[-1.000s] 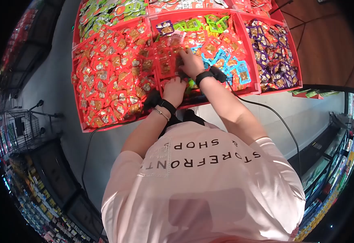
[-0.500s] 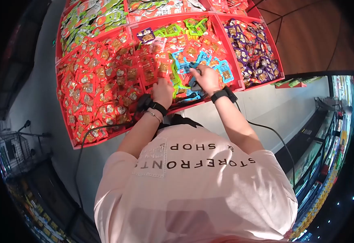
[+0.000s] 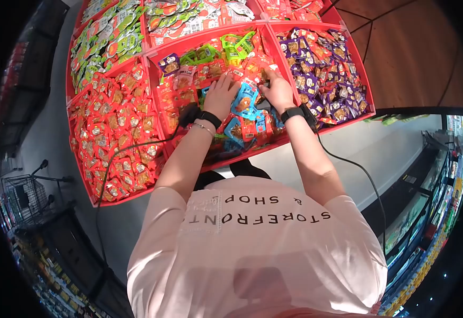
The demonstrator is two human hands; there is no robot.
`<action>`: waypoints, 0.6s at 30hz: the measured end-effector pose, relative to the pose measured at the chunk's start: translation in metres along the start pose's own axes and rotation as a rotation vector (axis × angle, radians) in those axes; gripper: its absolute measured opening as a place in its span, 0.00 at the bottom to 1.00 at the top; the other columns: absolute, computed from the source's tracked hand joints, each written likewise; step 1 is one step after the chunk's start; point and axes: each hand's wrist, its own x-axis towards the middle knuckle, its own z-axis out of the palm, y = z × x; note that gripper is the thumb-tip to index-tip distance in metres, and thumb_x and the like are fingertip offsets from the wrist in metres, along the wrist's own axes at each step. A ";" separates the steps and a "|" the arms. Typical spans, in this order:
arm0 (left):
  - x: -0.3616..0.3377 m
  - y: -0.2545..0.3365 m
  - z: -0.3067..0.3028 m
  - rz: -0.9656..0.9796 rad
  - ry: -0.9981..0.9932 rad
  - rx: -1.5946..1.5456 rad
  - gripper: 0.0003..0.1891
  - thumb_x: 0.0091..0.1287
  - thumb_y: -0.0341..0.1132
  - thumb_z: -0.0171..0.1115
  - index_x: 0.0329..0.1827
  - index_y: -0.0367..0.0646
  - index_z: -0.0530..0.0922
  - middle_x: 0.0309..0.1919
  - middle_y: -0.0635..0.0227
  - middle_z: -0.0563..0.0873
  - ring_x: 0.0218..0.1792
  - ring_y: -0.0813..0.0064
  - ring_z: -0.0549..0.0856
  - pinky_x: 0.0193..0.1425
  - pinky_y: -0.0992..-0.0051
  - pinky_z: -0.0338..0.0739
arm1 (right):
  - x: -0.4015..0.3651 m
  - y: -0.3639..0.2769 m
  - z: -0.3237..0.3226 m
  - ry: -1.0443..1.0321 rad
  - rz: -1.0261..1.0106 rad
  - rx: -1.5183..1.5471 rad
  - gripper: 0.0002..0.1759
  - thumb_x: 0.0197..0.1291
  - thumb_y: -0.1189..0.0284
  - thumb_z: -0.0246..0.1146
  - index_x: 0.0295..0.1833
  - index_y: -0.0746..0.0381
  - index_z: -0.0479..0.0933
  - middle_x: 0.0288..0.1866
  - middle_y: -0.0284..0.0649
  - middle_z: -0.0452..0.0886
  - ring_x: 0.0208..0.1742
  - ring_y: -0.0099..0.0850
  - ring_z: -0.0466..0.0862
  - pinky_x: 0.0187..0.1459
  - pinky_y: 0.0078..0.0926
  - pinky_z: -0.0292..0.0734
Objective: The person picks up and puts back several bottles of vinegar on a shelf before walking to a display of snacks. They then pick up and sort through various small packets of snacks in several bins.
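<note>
My left hand lies over snack packets in the middle compartment, its fingers stretched out and apart on red packets. To its right is my right hand, thumb and forefinger apart, its fingertips among red packets near the compartment's right wall; the undersides of its fingers are hidden. Between the two hands lies a blue snack packet, with a red snack packet nearer to me. Green snack packets and a purple snack packet lie beyond my hands. Each wrist wears a black band with a cabled device.
A red divider parts the middle compartment from purple packets on the right. Red packets fill the left compartment. Black cables run from both wrists. A shopping cart stands at far left, shelves at far right.
Both hands have moved farther into the compartment. My left hand has gone from closed fingers to spread ones. Blue and red packets now lie nearer the front, and the view has shifted slightly.
</note>
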 end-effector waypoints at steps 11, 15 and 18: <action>0.005 0.011 0.001 -0.193 -0.134 0.017 0.09 0.58 0.30 0.57 0.41 0.44 0.79 0.41 0.63 0.82 0.46 0.64 0.82 0.45 0.67 0.79 | 0.060 0.019 0.015 -0.107 -0.005 -0.039 0.44 0.33 0.61 0.81 0.58 0.63 0.70 0.51 0.54 0.77 0.47 0.50 0.83 0.47 0.42 0.80; -0.003 0.006 -0.012 -0.176 0.034 -0.068 0.12 0.57 0.29 0.57 0.45 0.43 0.79 0.46 0.59 0.80 0.52 0.59 0.80 0.50 0.65 0.78 | 0.054 0.017 0.009 0.013 -0.017 -0.002 0.36 0.37 0.60 0.81 0.49 0.64 0.70 0.45 0.53 0.80 0.43 0.51 0.84 0.43 0.44 0.79; -0.007 0.008 -0.008 -0.036 0.146 -0.082 0.20 0.58 0.28 0.57 0.56 0.42 0.76 0.57 0.58 0.77 0.60 0.58 0.76 0.57 0.65 0.76 | 0.047 0.005 -0.008 -0.027 0.095 0.045 0.32 0.42 0.62 0.78 0.47 0.63 0.69 0.38 0.53 0.82 0.41 0.52 0.84 0.41 0.47 0.78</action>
